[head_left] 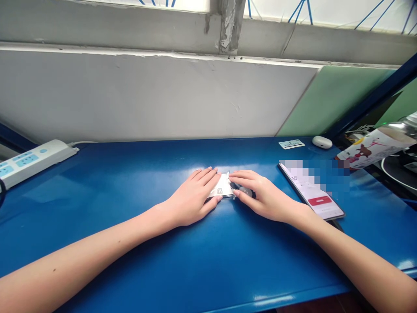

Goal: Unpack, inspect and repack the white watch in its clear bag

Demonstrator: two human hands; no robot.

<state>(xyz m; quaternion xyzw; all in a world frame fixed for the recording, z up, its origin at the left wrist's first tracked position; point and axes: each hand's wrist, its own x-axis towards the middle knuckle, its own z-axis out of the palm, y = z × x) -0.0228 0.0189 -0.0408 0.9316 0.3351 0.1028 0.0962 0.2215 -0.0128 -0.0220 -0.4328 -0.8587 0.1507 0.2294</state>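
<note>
- I find my left hand (193, 195) flat, fingers extended, over the left part of the packet (220, 189); I judge this steadies it on the desk (208, 261).
- My right hand (262, 193) is half curled at the packet's right end, over a dark item (245, 191); whether it grips, I cannot tell.
- Phone (301, 184) right of both hands, apart from the packet, seemingly leaving the fingers room.

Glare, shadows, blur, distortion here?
Head view: glare patches on the glossy blue tabletop; bright white window panes washed out; soft shadow below the bare left forearm; pixelated blocks over part of the flat rectangular phone; apparent wide-angle stretch toward the edges; print on the flat white packet unreadable; left hand and right hand reasonably sharp.
</note>
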